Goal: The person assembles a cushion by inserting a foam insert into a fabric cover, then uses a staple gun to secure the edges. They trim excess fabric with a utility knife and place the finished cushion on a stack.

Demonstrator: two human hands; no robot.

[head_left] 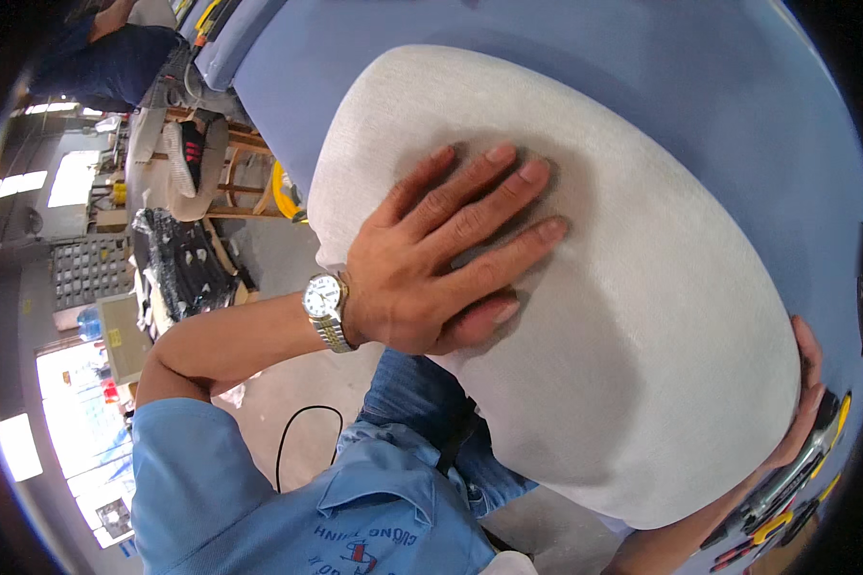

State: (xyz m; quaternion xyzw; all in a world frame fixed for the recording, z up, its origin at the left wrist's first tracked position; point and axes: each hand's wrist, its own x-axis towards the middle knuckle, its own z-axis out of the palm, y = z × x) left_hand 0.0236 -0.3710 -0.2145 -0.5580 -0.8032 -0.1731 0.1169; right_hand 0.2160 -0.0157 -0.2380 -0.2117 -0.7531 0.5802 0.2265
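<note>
A large rounded cushion (662, 316) covered in pale grey-white fabric lies across the blue work surface (738, 115). My left hand (451, 249), with a metal watch (324, 299) on its wrist, rests flat on the upper middle of the cover. Its fingers are spread and hold nothing. At the cushion's right edge, my right hand (807, 393) curls its fingers round the side. Part of that hand is hidden behind the padding. The cover looks smooth, with soft shadows around the left hand.
Cutting tools with yellow and black handles (775, 525) lie at the lower right, close to my right forearm. At the upper left are a seated person's dark-clothed leg (115, 67), a shoe (186, 153) and a wooden stool (244, 172). A black cable (280, 446) loops over the floor.
</note>
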